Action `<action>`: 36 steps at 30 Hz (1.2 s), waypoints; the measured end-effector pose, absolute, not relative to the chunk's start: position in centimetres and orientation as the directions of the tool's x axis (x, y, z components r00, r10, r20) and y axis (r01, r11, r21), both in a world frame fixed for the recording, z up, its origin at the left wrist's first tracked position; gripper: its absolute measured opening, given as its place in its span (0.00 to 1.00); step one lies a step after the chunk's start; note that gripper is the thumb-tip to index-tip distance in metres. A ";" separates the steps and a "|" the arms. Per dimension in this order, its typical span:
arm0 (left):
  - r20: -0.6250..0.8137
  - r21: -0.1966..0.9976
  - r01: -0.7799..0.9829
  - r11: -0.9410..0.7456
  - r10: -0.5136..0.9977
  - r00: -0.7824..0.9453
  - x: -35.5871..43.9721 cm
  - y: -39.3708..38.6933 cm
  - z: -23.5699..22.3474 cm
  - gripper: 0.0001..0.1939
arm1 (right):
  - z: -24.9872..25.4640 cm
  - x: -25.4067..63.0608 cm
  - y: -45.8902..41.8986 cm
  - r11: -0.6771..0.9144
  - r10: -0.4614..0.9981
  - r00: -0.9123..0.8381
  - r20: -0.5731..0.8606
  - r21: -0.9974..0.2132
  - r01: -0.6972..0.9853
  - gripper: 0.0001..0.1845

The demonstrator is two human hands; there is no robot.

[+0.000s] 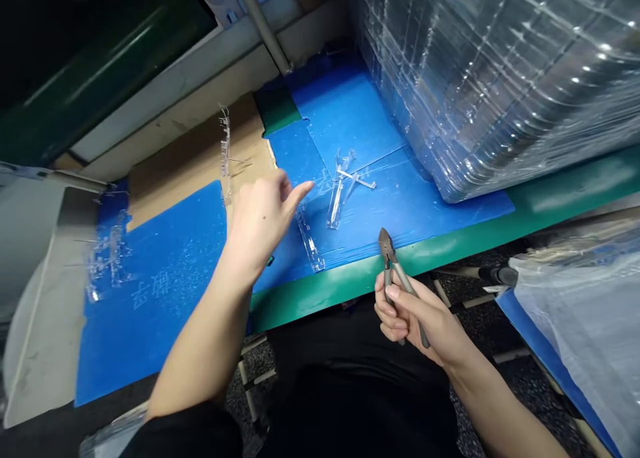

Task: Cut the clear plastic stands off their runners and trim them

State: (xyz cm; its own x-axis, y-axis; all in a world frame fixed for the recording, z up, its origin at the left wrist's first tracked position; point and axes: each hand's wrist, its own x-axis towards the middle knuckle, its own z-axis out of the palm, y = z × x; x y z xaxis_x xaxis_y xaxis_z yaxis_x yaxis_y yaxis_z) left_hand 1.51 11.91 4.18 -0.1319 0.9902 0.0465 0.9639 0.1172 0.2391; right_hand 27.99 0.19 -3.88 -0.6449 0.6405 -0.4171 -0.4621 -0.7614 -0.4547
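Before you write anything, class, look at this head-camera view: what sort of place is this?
Probably a factory workbench for plastic parts: side cutters in the right hand, clear moulded plastic pieces on a blue sheet, and a large plastic-wrapped stack beside them.

i see a big plastic-wrapped stack (500,91) on the blue mat (340,111), cardboard (195,151) to its left, the green tabletop (565,198) below, and a pale bag (585,325) low on my right.

Bright even light, sharp glare on the plastic wrap (500,91), faint shadow below it, left hand (260,225) perhaps slightly blurred, frame edges bowed
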 end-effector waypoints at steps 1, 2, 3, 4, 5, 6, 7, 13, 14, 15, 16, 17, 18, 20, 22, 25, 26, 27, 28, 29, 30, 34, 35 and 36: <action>0.013 0.228 0.958 0.174 0.983 -0.181 1.1 10.6 4.1 0.25 | -3.9 27.9 -0.2 -0.749 0.651 -0.640 -0.409 -0.481 -0.455 0.15; -0.049 0.233 0.946 0.223 0.975 -0.218 0.7 9.5 3.7 0.24 | -3.9 27.8 -0.5 -0.734 0.664 -0.631 -0.401 -0.512 -0.447 0.15; -0.113 0.252 0.933 0.257 0.965 -0.236 0.4 8.6 3.2 0.23 | -3.9 27.6 -0.7 -0.715 0.679 -0.622 -0.391 -0.546 -0.437 0.15; -0.164 0.284 0.919 0.274 0.958 -0.235 0.2 7.9 2.5 0.22 | -3.8 27.5 -0.9 -0.696 0.691 -0.615 -0.380 -0.579 -0.425 0.15; -0.199 0.328 0.903 0.277 0.955 -0.221 0.1 7.6 1.8 0.21 | -3.7 27.4 -1.1 -0.675 0.703 -0.609 -0.368 -0.615 -0.408 0.15; -0.219 0.387 0.880 0.276 0.954 -0.202 0.0 7.3 1.2 0.20 | -3.6 27.4 -1.2 -0.649 0.715 -0.601 -0.356 -0.659 -0.381 0.15; -0.227 0.461 0.843 0.276 0.956 -0.188 0.0 7.2 0.7 0.20 | -3.4 27.3 -1.3 -0.612 0.729 -0.588 -0.350 -0.718 -0.331 0.15; -0.236 0.957 0.163 0.238 0.971 -0.030 1.4 3.7 1.5 0.25 | -1.8 26.9 -1.4 0.043 0.904 -0.416 -0.094 -0.950 0.309 0.15; -0.241 0.970 0.031 0.241 0.970 -0.012 1.9 2.7 1.9 0.26 | -1.5 26.8 -1.4 0.165 0.914 -0.407 0.005 -0.919 0.358 0.19; -0.249 0.966 -0.077 0.248 0.968 -0.010 2.4 1.7 2.2 0.27 | -1.2 26.5 -1.5 0.268 0.911 -0.401 0.098 -0.879 0.395 0.23; -0.261 0.953 -0.163 0.255 0.965 -0.015 2.9 0.7 2.5 0.28 | -0.9 26.3 -1.6 0.352 0.899 -0.404 0.171 -0.831 0.431 0.28; -0.273 0.936 -0.235 0.261 0.962 -0.021 3.4 -0.2 2.8 0.28 | -0.6 26.1 -1.7 0.418 0.883 -0.413 0.225 -0.779 0.468 0.33; -0.286 0.917 -0.296 0.267 0.958 -0.021 3.7 -0.9 3.0 0.28 | -0.3 26.0 -1.8 0.467 0.866 -0.426 0.262 -0.726 0.504 0.36; -0.303 0.882 -0.383 0.274 0.953 -0.016 4.1 -1.9 3.4 0.28 | 0.2 25.7 -2.0 0.537 0.836 -0.458 0.303 -0.625 0.567 0.40; -0.313 0.865 -0.421 0.274 0.949 -0.024 4.2 -2.6 3.7 0.27 | 0.5 25.5 -2.2 0.581 0.810 -0.491 0.319 -0.548 0.602 0.42; -0.335 0.868 -0.404 0.288 0.941 -0.051 3.8 -3.2 4.0 0.28 | 0.8 25.1 -2.5 0.624 0.779 -0.532 0.331 -0.482 0.615 0.43; -0.345 0.870 -0.394 0.296 0.937 -0.057 3.6 -3.3 4.1 0.28 | 0.8 25.0 -2.5 0.634 0.772 -0.543 0.332 -0.471 0.613 0.43; -0.355 0.871 -0.384 0.306 0.933 -0.062 3.4 -3.4 4.2 0.27 | 0.8 24.9 -2.6 0.640 0.766 -0.552 0.329 -0.464 0.612 0.43; -0.364 0.871 -0.376 0.316 0.929 -0.062 3.3 -3.5 4.2 0.27 | 0.8 24.8 -2.6 0.643 0.763 -0.558 0.325 -0.462 0.611 0.44; -0.372 0.871 -0.370 0.324 0.926 -0.063 3.2 -3.6 4.2 0.27 | 0.7 24.7 -2.6 0.643 0.763 -0.563 0.319 -0.464 0.609 0.44; -0.377 0.870 -0.367 0.329 0.924 -0.063 3.1 -3.6 4.3 0.27 | 0.7 24.7 -2.7 0.641 0.764 -0.563 0.315 -0.467 0.609 0.44; -0.393 0.858 -0.381 0.343 0.918 -0.057 3.1 -3.6 4.4 0.27 | 0.7 24.6 -2.8 0.643 0.764 -0.560 0.321 -0.454 0.617 0.44; -0.394 0.853 -0.393 0.343 0.918 -0.053 3.1 -3.6 4.4 0.27 | 0.7 24.6 -2.8 0.645 0.763 -0.557 0.328 -0.447 0.621 0.44; -0.396 0.846 -0.407 0.344 0.917 -0.046 3.2 -3.6 4.4 0.26 | 0.7 24.6 -2.7 0.646 0.763 -0.552 0.337 -0.438 0.626 0.44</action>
State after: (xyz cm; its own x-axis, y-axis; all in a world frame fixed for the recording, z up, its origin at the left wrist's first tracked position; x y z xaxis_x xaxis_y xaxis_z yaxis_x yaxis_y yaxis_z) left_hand 3.17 -3.58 4.39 -0.0463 0.9172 -0.3957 -0.4073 0.3443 0.8459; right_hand 24.63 -2.74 0.72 -0.5521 0.7628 0.3367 0.6255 0.6459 -0.4376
